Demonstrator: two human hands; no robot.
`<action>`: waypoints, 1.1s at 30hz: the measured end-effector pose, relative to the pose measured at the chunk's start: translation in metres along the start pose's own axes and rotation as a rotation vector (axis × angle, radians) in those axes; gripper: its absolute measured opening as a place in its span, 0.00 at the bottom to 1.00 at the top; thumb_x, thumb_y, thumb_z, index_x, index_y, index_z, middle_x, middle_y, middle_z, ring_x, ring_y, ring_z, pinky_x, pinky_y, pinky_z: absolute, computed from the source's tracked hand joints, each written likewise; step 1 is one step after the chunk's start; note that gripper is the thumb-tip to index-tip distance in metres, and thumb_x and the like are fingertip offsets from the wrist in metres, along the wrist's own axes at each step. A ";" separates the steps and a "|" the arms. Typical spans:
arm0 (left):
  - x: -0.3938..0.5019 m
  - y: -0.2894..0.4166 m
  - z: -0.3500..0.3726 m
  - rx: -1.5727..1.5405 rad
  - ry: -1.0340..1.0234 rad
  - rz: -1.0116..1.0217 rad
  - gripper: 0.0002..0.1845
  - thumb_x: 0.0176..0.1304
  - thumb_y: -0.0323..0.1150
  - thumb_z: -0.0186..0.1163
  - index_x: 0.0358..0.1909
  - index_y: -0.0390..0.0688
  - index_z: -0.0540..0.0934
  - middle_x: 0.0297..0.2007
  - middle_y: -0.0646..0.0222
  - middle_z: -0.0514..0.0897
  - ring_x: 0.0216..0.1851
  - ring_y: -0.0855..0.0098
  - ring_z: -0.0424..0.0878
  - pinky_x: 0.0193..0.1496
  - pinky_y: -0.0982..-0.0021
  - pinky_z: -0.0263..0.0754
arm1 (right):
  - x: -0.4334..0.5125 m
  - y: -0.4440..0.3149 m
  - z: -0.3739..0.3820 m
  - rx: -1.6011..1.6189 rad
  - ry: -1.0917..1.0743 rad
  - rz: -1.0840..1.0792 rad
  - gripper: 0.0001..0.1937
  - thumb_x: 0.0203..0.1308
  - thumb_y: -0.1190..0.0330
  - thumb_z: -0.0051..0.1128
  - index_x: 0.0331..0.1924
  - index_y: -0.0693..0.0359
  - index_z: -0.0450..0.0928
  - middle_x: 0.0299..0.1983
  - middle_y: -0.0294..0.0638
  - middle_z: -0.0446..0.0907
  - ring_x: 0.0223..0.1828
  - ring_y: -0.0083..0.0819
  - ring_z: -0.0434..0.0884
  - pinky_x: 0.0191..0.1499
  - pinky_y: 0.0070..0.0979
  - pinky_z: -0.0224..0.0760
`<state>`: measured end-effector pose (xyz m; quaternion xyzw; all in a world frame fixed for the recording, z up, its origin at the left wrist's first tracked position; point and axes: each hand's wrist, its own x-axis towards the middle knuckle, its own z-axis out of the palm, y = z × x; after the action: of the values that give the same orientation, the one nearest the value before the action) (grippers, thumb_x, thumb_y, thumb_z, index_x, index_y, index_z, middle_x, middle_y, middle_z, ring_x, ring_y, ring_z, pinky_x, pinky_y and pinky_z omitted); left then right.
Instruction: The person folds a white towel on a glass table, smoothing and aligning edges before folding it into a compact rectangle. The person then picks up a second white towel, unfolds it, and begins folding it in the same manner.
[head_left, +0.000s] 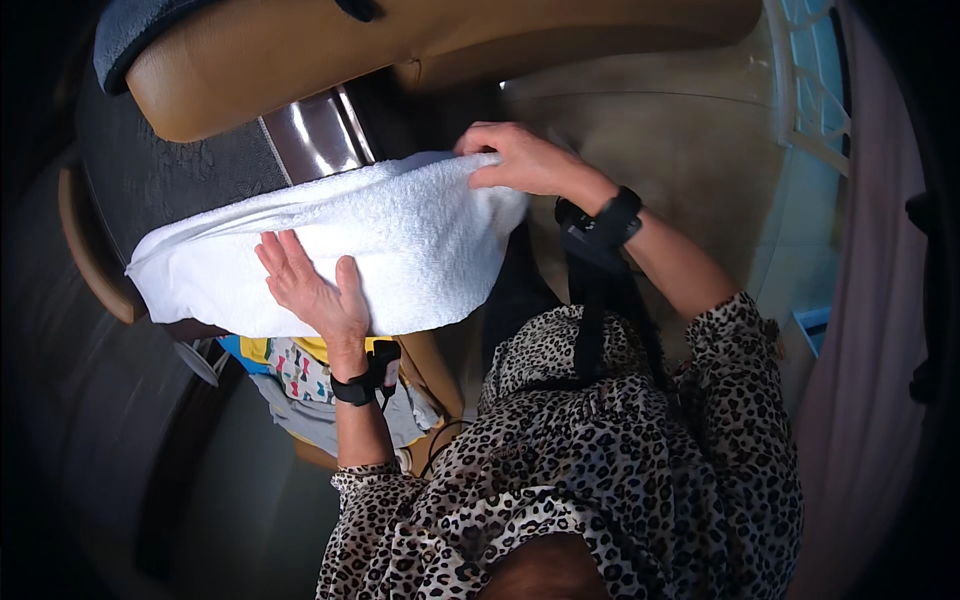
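A white terry towel (405, 247) lies lengthwise over the near side of a dark table top with a glossy end panel (315, 139). Its right end extends past the panel, and its far edge shows folds. My left hand (319, 289) rests flat on the towel's near part, fingers spread, holding nothing. At the towel's far right corner, my right hand (514, 161) grips the edge between thumb and fingers; some of those fingers are hidden by the cloth.
Beyond the table is a tan leather seat (300, 60) with a blue-grey cloth (142, 34) on its left end. Below the towel, folded clothes (300, 371) lie on a tan seat. A white lattice rack (814, 82) stands at the right, near a pinkish curtain (870, 300).
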<state>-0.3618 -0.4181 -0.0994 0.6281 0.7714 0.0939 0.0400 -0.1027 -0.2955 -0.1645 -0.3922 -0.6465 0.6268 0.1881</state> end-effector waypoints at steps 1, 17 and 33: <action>-0.001 0.000 0.000 -0.018 0.029 0.015 0.41 0.55 0.56 0.46 0.68 0.44 0.55 0.69 0.59 0.50 0.71 0.55 0.40 0.66 0.45 0.33 | 0.008 0.004 0.008 -0.018 -0.020 0.024 0.12 0.46 0.71 0.61 0.34 0.66 0.73 0.35 0.41 0.75 0.37 0.30 0.75 0.42 0.26 0.67; 0.004 0.003 -0.003 -0.114 0.140 0.012 0.38 0.52 0.46 0.52 0.65 0.43 0.60 0.68 0.57 0.53 0.70 0.55 0.45 0.67 0.46 0.37 | 0.024 -0.016 -0.004 -0.447 -0.289 -0.361 0.12 0.37 0.68 0.56 0.26 0.69 0.79 0.46 0.48 0.72 0.50 0.42 0.71 0.48 0.36 0.65; 0.042 -0.171 -0.037 0.149 0.137 -0.256 0.35 0.62 0.57 0.40 0.68 0.52 0.54 0.69 0.63 0.50 0.71 0.60 0.43 0.67 0.47 0.38 | 0.013 -0.054 -0.039 -0.171 -0.257 -0.091 0.14 0.52 0.69 0.53 0.39 0.72 0.75 0.33 0.44 0.77 0.34 0.28 0.76 0.39 0.23 0.67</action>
<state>-0.5415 -0.4137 -0.0943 0.5179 0.8510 0.0730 -0.0478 -0.0968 -0.2546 -0.1107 -0.2939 -0.7334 0.6052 0.0979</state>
